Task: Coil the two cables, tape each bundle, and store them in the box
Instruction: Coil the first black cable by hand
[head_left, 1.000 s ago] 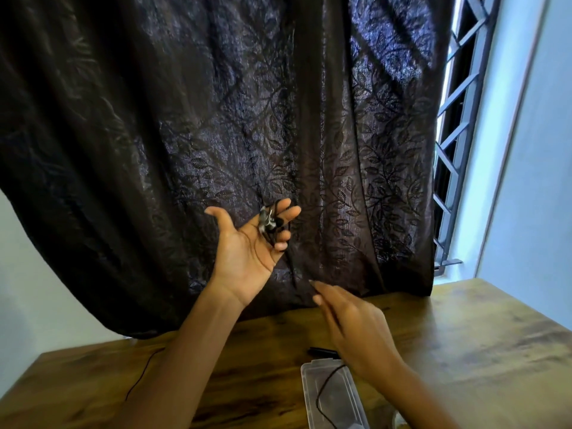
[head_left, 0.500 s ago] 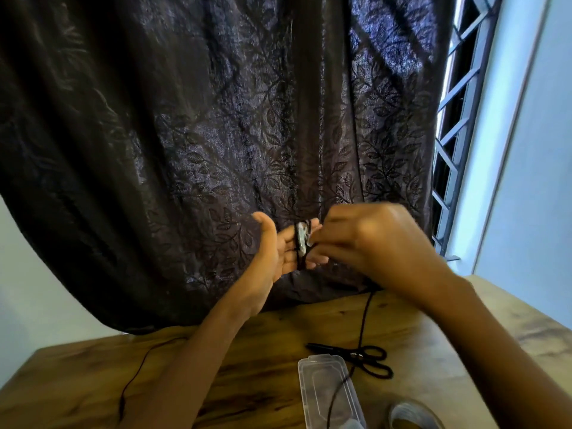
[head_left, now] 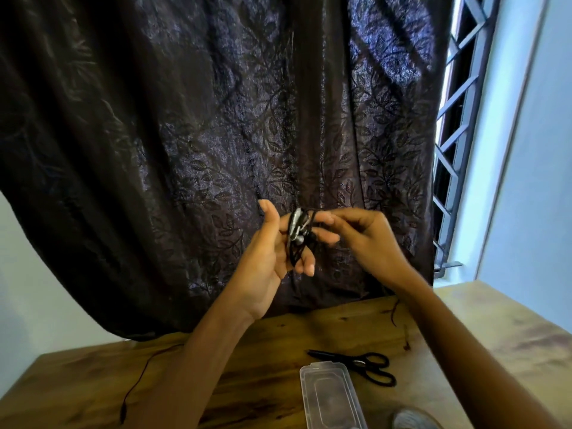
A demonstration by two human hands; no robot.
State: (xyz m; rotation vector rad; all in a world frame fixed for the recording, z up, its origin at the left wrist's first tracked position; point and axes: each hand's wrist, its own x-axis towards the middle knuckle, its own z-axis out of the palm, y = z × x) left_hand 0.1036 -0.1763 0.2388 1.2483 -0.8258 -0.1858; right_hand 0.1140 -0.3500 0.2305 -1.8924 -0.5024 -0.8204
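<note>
A person holds both hands up in front of a dark, leaf-patterned curtain (head_left: pixel 185 134), above a wooden counter (head_left: pixel 263 345). The left hand (head_left: pixel 266 267) is raised with its palm turned inward and thumb pointing up. A black earphone cable (head_left: pixel 298 235) is wound in loops around its fingers (head_left: pixel 305 264), with silver earbuds tucked into the coil. The lower fingers bend slightly inward against the loops. The right hand (head_left: pixel 368 239) meets it from the right, thumb and forefinger pinched narrowly on the cable at the edge of the coil. The other fingers are curled behind.

On the counter below, near the front edge, lies a clear plastic box (head_left: pixel 307 394), long and narrow. Black scissors (head_left: pixel 368 365) lie just beyond it to the right, blades pointing left. A roll of tape (head_left: pixel 411 419) is partly cut off at the bottom edge of the view, right of the box. A second thin dark cable (head_left: pixel 139 379) trails loosely across the left part of the counter, well apart from the box. A barred window (head_left: pixel 455 150) shows at the right, past the curtain's edge.
</note>
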